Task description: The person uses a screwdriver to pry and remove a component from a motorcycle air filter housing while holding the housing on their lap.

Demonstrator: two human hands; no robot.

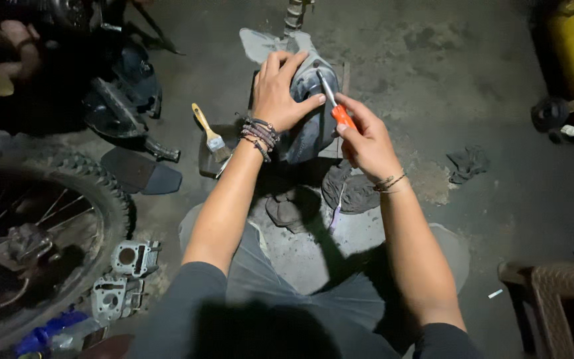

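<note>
Gripping the orange handle of a screwdriver (332, 105), the right hand (365, 141) is clenched around it, thumb laid along the grip and the steel shaft angled up and away toward the grey engine part (310, 113) just ahead. The tip meets the top of that part, close beside the left thumb; whether it sits in a screw head or a seam is too dark to tell. The left hand (280, 93) lies spread over the part's rounded top, fingers curled down its far side, pressing it steady rather than lifting it. Judging from this, the work wants the shaft kept in line with whatever the tip engages, and firm downward weight from the left palm so the part does not rock on the floor (486, 86). A slip would likely send the tip toward the left thumb, so that thumb is better drawn back a little. Left of the grip lies a brush (210, 133); below it, between the forearms, rags (357, 191). Farther out to the left are two cylinder blocks (124, 276) and a spoked wheel (34, 233).
</note>
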